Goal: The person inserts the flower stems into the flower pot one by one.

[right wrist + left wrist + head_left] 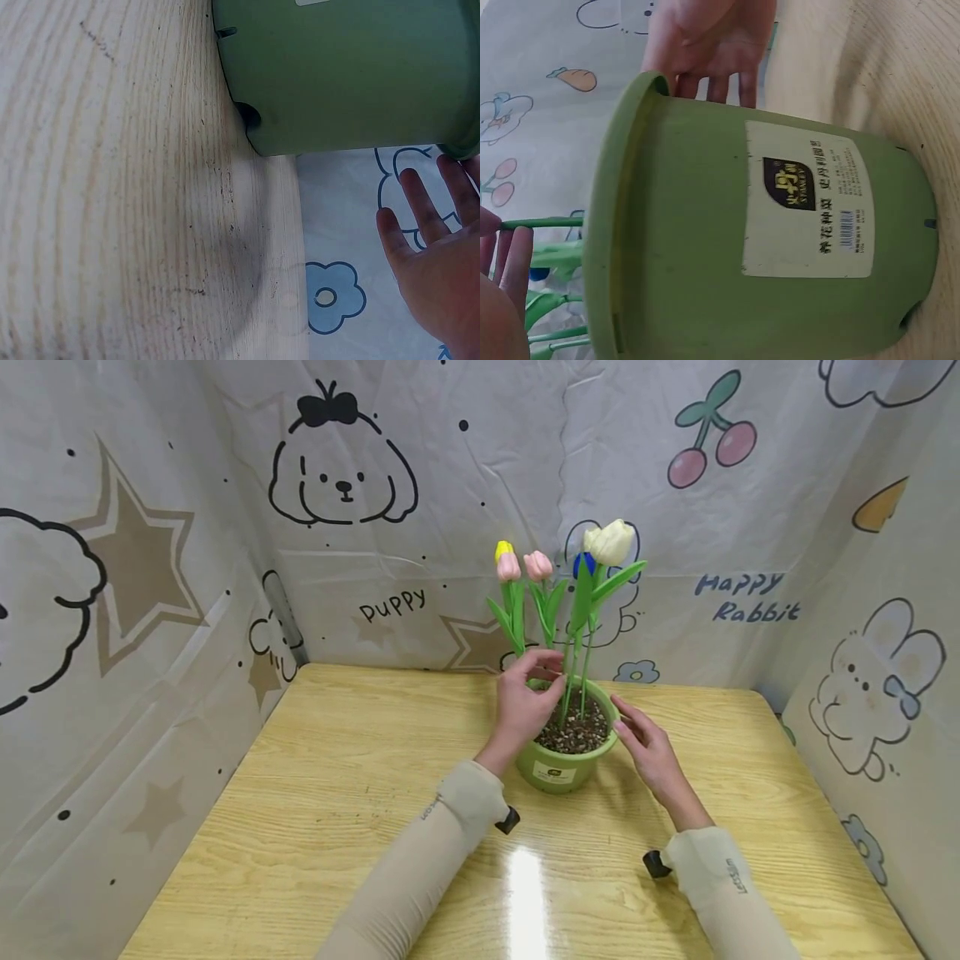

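Note:
A green plastic flower pot filled with dark, pebbly soil holds several artificial tulips. My left hand is over the pot's left side, thumb and fingertips pinching a thin green stem. Above it rise a large cream-white tulip and a blue tulip, partly covered by leaves. Two pink tulips and a yellow tulip stand further left, their lower stems behind the left hand. At the right rim is my right hand, fingers extended, fingertips right at the pot's edge.
The pot stands toward the back of a wooden table. Dark crumbs are scattered on the wood near it. A printed curtain hangs close behind the table and along both sides. A pale label is on the pot's front.

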The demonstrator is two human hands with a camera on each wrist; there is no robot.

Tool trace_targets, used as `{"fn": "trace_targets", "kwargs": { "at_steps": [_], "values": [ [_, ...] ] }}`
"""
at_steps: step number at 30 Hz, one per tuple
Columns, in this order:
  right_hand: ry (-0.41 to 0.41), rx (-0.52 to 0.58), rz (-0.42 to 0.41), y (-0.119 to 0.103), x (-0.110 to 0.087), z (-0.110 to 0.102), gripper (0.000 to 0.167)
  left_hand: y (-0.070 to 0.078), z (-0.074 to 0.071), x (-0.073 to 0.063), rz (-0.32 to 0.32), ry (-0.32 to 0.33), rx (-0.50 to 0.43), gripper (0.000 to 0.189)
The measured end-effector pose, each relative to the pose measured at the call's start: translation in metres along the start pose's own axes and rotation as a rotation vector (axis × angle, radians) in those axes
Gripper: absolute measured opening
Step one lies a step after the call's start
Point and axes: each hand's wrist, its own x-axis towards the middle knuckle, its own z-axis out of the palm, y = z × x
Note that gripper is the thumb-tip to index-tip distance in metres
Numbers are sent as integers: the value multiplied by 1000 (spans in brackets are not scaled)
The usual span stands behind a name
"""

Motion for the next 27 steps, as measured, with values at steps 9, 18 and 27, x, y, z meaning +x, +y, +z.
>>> {"fn": "trace_targets", "kwargs": {
  "at_steps": [9, 18, 27],
  "values": [
    [-1, 0, -1, 3, 1, -1, 50, -4, 3, -2, -11, -10, 55, 25],
    [-6, -26, 34, -2, -2, -1, 51, -11, 8, -6, 13, -16, 104, 25],
    [-9, -37, 41, -4, -2, -1, 51, -16, 10, -9, 44, -51, 184, 24]
  ]
}}
